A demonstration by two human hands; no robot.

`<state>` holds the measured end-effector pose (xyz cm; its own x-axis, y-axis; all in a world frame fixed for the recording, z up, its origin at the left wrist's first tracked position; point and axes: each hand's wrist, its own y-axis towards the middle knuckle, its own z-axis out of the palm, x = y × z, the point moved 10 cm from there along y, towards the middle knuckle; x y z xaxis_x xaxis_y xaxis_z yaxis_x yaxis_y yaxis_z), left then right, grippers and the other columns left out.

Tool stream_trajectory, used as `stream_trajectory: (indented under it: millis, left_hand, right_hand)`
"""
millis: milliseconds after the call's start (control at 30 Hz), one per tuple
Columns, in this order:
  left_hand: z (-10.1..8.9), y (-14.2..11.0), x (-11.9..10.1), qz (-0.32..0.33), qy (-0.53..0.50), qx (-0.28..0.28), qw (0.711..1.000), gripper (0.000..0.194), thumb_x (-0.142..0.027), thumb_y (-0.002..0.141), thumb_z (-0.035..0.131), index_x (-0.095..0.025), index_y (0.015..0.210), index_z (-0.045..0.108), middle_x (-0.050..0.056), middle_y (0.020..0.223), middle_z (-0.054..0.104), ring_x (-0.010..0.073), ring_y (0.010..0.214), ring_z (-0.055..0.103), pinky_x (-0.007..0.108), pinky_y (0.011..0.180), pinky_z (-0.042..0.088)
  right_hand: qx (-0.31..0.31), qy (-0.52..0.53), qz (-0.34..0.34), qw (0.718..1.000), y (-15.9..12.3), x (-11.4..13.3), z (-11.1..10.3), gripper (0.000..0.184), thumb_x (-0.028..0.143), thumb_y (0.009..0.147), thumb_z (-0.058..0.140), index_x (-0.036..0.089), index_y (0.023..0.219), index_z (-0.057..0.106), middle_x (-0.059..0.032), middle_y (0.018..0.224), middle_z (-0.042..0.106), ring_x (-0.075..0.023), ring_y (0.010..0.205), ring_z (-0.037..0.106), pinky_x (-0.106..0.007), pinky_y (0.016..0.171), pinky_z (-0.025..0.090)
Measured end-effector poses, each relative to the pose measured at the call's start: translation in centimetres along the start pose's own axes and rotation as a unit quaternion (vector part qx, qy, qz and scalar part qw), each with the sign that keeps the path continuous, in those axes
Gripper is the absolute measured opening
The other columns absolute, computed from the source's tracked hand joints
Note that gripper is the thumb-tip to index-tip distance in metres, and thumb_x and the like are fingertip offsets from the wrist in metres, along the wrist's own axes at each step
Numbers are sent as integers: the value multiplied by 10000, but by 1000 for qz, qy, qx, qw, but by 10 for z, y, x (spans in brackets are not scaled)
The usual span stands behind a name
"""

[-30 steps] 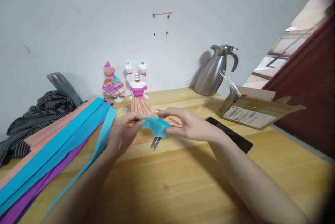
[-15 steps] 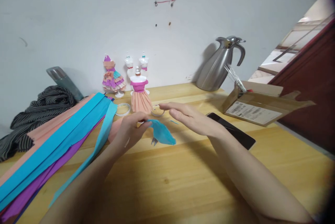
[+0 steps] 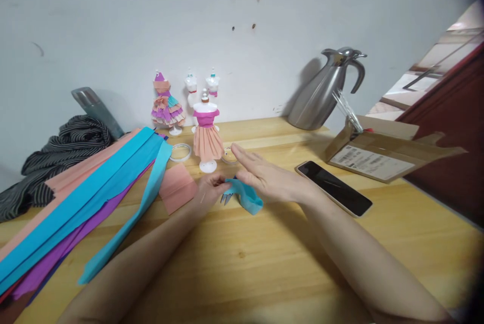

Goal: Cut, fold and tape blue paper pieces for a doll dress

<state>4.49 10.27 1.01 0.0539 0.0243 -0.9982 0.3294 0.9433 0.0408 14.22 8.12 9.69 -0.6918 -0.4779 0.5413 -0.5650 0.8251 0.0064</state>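
Running rightward and nearward from the left hand, fingers pinching its end, the curled turquoise crepe-paper strip is over the wooden tabletop beside the right hand, fingers parted, seemingly gripping nothing.

Person's left hand and right hand were both bare, as were the left forearm and right forearm, uncovered from the wrist back to the lower part of the view. Forearms looked slim and smooth, wider toward the elbow and tapered at the wrist; right hand showed slender fingers and a shorter thumb. A short, thin streak-like mark ran along the left hand toward the wrist, its nature unclear, nails too small and blurred to tell.
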Motion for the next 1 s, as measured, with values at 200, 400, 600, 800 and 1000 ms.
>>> stream_trajectory:
  millis: [200,400,600,800,1000]
  left_hand:
    - [-9,6,4,8,0,-15,1000,318,-352,613,797,-145,569,559,-23,531,541,85,517,456,241,542,383]
    - [-12,9,13,4,-11,-11,1000,308,-363,630,787,-153,584,566,-10,547,559,97,532,464,251,545,383]
    - [-11,11,16,-2,-14,-4,1000,351,-374,605,783,-145,545,524,-30,524,507,83,523,448,238,543,362]
    - [-8,7,7,-3,-1,1,1000,314,-399,655,741,-145,624,561,-5,575,559,105,546,494,248,565,398]
    - [-6,-5,-35,69,148,5,987,178,-276,757,643,-162,629,592,-14,570,551,105,554,475,225,547,356]
  right_hand:
    - [39,-85,43,995,18,-13,40,818,633,922,276,140,1534,48,-144,1589,22,-321,1468,40,-641,1130,111]
    - [-9,-95,14,995,17,-4,29,829,656,912,254,169,1535,5,-128,1595,-1,-308,1471,-1,-631,1128,138]
    - [68,-96,30,993,23,-12,59,821,621,922,277,130,1533,31,-155,1588,16,-337,1465,18,-667,1110,123]
    - [-19,-16,-13,1000,15,-11,9,712,585,930,306,165,1504,266,-125,1578,199,-312,1451,188,-540,1143,237]
    - [-6,-25,-17,1000,0,-4,-20,625,511,820,585,133,1317,552,-176,1339,578,-342,1216,552,-470,999,430]
